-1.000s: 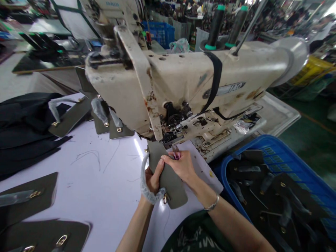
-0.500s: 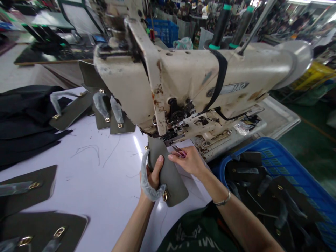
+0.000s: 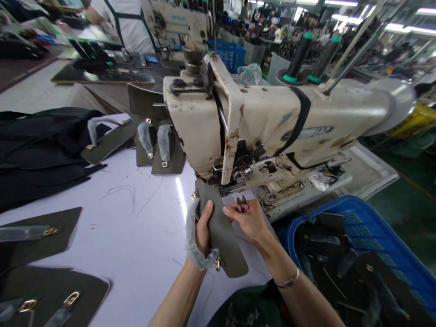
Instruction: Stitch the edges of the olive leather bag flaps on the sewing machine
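A grey-green panel (image 3: 225,236) with a plastic-wrapped handle (image 3: 193,240) on gold rings lies below the sewing machine (image 3: 200,122), its far end at the needle area. My left hand (image 3: 203,227) grips the panel's left side, thumb on top, passing through the handle loop. At the panel's right edge is my right hand (image 3: 250,220), closed around small pink-handled thread snips (image 3: 242,204) with their blades pointing up and away.
Similar panels lie on the white table (image 3: 136,245), at left and behind. Black fabric (image 3: 44,150) rests at far left. A blue basket (image 3: 368,204) at right holds several panels. A person (image 3: 127,22) stands beyond the table.
The view has tilted up and shifted left. The snips in my right hand now point upward instead of toward the left. My left hand keeps its grip on the panel.
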Tool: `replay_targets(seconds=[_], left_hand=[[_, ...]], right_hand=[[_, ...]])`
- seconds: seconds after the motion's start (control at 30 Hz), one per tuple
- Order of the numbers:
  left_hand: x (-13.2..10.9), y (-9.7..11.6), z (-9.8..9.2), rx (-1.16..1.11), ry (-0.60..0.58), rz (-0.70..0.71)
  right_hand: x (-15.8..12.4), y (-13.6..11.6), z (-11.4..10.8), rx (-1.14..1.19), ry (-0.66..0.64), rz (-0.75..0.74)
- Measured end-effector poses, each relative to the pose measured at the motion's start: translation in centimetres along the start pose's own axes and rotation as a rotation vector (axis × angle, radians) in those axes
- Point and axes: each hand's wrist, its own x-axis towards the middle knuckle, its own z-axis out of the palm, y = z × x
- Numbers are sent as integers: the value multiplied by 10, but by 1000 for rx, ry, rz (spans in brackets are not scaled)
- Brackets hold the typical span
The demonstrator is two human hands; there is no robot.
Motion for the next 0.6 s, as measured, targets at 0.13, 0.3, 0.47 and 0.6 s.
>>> replay_targets(seconds=[0.13,0.3,0.47,0.6], left_hand=[[3,1,4,-34,8,-36],[11,5,8,-86,-5,-45],[20,8,8,-91,-31,-79],[29,10,8,-106,-34,-26]], right_hand=[[7,-4,2,22,19,25],[19,-6,5,30,16,-8],[29,-9,10,26,39,-24],[36,-15,15,47,50,-29]])
